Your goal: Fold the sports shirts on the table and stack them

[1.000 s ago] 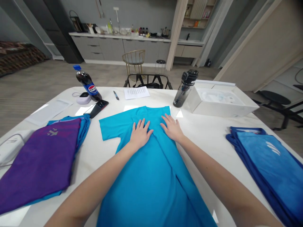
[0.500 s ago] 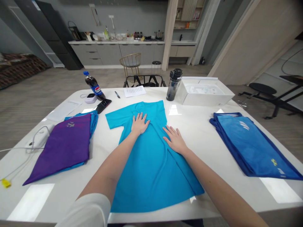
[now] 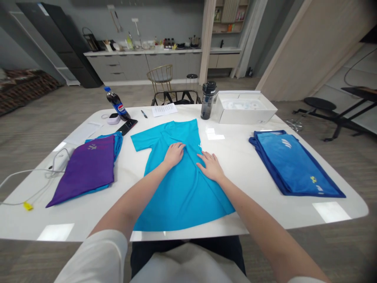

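Observation:
A turquoise short-sleeved T-shirt [image 3: 176,196] lies spread on the white table, its collar at the far side and its hem near the front edge. The sleeve on the left is stretched out; the right side is folded in, with creases down the body. On the chest rests my left hand [image 3: 174,155], its fingers slightly bent and close together on the cloth. My right hand [image 3: 212,166] presses on the shirt's right edge with fingers apart. A small white tag or thread shows by its fingertips.
To the left lie a folded purple shirt [image 3: 88,169], a phone [image 3: 127,127] and a cola bottle [image 3: 118,105]. Folded blue clothing [image 3: 294,163] is on the right. A dark water bottle [image 3: 207,101] and an open white box [image 3: 246,114] stand at the back of the table [image 3: 309,220].
The view has shifted, showing more of the table's front edge and my lap. My left hand's fingers have drawn closer together and bent; my right hand still rests at the shirt's edge.

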A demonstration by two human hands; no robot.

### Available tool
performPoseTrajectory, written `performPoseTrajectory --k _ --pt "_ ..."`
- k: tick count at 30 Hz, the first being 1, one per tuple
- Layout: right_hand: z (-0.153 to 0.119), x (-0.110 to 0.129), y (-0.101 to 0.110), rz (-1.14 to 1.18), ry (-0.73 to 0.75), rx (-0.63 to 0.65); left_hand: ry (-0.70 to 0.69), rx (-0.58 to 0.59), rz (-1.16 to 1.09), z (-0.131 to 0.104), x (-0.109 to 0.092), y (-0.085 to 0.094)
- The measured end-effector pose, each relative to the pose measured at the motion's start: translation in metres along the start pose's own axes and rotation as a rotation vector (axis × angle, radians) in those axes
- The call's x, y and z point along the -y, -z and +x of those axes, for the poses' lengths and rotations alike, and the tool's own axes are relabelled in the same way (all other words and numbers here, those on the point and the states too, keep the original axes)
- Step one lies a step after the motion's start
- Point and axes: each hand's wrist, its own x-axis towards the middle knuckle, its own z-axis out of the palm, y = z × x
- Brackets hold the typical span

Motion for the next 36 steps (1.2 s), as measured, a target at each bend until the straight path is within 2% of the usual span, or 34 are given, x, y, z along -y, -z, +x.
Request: performPoseTrajectory --k 3,6,9,11,16,20,24,27,30,33,36 --pt "0.001 -0.006 -0.005 0.076 0.005 -0.1 -0.069 0.035 -0.022 -0.036 -0.02 -0.009" --pt "-0.002 -0.009 -0.007 0.171 0.013 -0.199 -0.107 0.062 -0.03 -0.067 -0.035 -0.01" --pt "-0.016 -0.007 -0.004 0.246 -0.016 -0.253 -0.093 0.081 -0.045 -0.082 -0.043 -0.005" --pt "-0.034 -0.003 0.002 0.26 -0.029 -0.237 -0.083 0.083 -0.05 -0.085 -0.046 -0.003" --pt "-0.096 0.016 0.027 0.058 -0.009 -0.089 -0.13 0.08 0.012 -0.073 -0.054 -0.002" --pt "-0.139 0.04 0.047 -0.177 -0.092 0.038 -0.13 0.079 0.136 -0.05 -0.063 -0.005" --pt "-0.168 0.055 0.053 -0.334 -0.203 0.103 -0.121 0.063 0.206 -0.034 -0.07 -0.009" --pt "-0.18 0.055 0.052 -0.399 -0.236 0.122 -0.111 0.038 0.208 -0.031 -0.071 -0.012" --pt "-0.183 0.056 0.059 -0.368 -0.238 0.155 -0.09 0.02 0.202 -0.03 -0.068 -0.01" --pt "-0.178 0.071 0.078 -0.182 -0.221 0.176 -0.056 0.002 0.193 -0.027 -0.061 0.002" --pt "-0.17 0.098 0.095 0.076 -0.144 0.156 -0.032 -0.036 0.146 -0.029 -0.052 0.018"
